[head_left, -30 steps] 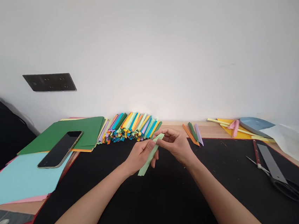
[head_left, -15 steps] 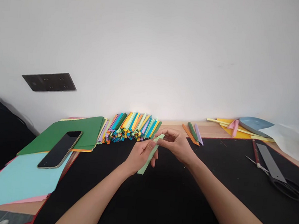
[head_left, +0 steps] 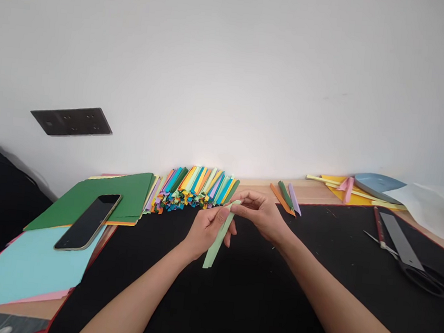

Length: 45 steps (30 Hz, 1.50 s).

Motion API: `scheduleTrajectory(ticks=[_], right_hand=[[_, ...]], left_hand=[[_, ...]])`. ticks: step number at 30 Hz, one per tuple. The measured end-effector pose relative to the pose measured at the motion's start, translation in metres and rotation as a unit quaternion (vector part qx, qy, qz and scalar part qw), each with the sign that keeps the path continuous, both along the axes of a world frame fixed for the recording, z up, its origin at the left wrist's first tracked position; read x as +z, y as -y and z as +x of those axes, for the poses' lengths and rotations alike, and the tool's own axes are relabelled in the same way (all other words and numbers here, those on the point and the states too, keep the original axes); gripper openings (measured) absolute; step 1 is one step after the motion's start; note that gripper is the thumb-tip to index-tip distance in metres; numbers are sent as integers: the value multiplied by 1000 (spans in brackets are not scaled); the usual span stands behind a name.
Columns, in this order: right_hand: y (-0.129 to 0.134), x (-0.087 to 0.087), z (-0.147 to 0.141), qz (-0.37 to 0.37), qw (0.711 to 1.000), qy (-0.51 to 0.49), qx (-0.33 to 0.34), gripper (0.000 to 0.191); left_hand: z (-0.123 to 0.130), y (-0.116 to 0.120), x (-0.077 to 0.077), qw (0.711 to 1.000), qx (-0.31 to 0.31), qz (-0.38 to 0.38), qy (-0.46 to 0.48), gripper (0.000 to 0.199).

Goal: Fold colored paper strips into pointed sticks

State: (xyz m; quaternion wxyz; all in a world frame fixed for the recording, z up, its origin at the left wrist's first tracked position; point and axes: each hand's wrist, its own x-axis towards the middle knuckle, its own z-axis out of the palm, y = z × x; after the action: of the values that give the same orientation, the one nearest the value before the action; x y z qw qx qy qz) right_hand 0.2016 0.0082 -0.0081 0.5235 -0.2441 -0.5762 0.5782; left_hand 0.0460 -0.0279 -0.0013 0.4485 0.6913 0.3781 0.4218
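Observation:
A light green paper strip (head_left: 216, 244) slants down between my hands, its lower end hanging free over the black mat. My left hand (head_left: 208, 230) pinches its middle part between thumb and fingers. At the strip's upper end, my right hand (head_left: 259, 212) grips it between thumb and index finger. Both hands are close together above the mat. Just behind them lies a large pile of folded colourful paper strips (head_left: 192, 187). Orange, green and purple strips (head_left: 286, 198) rest to the right of the pile.
A phone (head_left: 89, 222) lies on green (head_left: 130, 199) and light blue paper sheets (head_left: 31, 268) at left. On the black mat (head_left: 255, 306) at right are large scissors (head_left: 419, 272) and a red-handled tool (head_left: 379, 226). A blue tray (head_left: 377, 186) stands behind.
The green strip's free lower end reaches slightly further down, and its upper end shows less beyond my right fingertips. Both hands stay nearly in place.

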Motion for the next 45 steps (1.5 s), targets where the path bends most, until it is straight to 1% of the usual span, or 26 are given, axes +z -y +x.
scheduleTrajectory(ticks=[5, 11, 15, 20, 24, 27, 31, 35, 38, 41, 43, 45], right_hand=[[1, 1, 0, -7, 1000, -3, 6, 15], [3, 3, 0, -18, 1000, -6, 8, 20], [5, 6, -1, 1, 1000, 12, 9, 21], [5, 3, -6, -1, 1000, 15, 2, 23], [5, 1, -7, 5, 1000, 23, 0, 23], [4, 2, -7, 14, 999, 31, 1, 25], [3, 2, -8, -3, 999, 30, -24, 27], [2, 2, -9, -10, 998, 36, -48, 31], [2, 0, -10, 27, 995, 61, -79, 32], [2, -3, -11, 94, 984, 101, -110, 39], [2, -6, -11, 135, 976, 124, -116, 41], [2, -7, -10, 159, 970, 139, -116, 40]], left_hand=[[1, 2, 2, 1000, 11, 8, -10, 49], [2, 4, 4, 999, 26, 13, -20, 50], [2, 3, 2, 999, 39, 27, -28, 49], [2, 2, 0, 998, 38, 32, -40, 49], [3, 3, 0, 998, 34, 18, -53, 50], [3, 4, 1, 998, 33, 2, -53, 51], [2, 3, 2, 998, 34, -25, -36, 52], [1, -1, 1, 996, 44, -72, 2, 54], [1, -5, 1, 992, 53, -114, 29, 53], [3, -6, 2, 982, 53, -172, 62, 51], [4, -6, 3, 973, 53, -210, 78, 49], [5, -6, 5, 968, 46, -233, 86, 48]])
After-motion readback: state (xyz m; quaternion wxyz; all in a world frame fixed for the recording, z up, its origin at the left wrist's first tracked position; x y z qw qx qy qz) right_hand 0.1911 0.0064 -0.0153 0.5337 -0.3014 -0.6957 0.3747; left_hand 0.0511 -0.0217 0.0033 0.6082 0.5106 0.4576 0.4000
